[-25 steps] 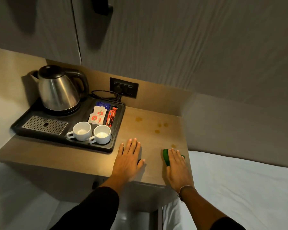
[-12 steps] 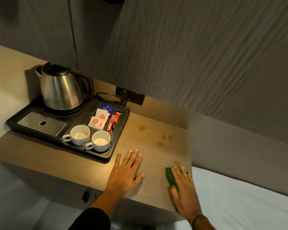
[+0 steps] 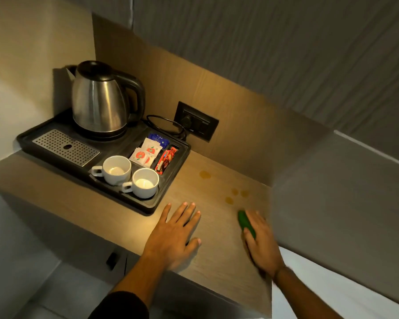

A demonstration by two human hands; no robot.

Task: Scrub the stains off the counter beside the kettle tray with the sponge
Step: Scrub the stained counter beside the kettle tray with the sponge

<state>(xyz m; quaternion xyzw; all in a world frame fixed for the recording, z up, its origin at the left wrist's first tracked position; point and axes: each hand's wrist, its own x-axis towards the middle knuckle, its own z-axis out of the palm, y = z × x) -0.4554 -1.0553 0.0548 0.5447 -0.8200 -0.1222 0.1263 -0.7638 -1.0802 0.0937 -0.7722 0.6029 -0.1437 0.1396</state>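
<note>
Right hand (image 3: 260, 242) pressed flat over green sponge (image 3: 246, 223) at counter (image 3: 212, 261) right edge. Left hand (image 3: 174, 236) open, palm down, holding nothing. Stains (image 3: 236, 195) just ahead of sponge, away from body; long axis pointing roughly that way. Right hand nearer, obviously.

— Any wording you can read?
— None. The white sachets (image 3: 145, 153) and the red packet (image 3: 166, 159) in the kettle tray (image 3: 170, 178) carry printing, but it's too small and blurred.
</note>
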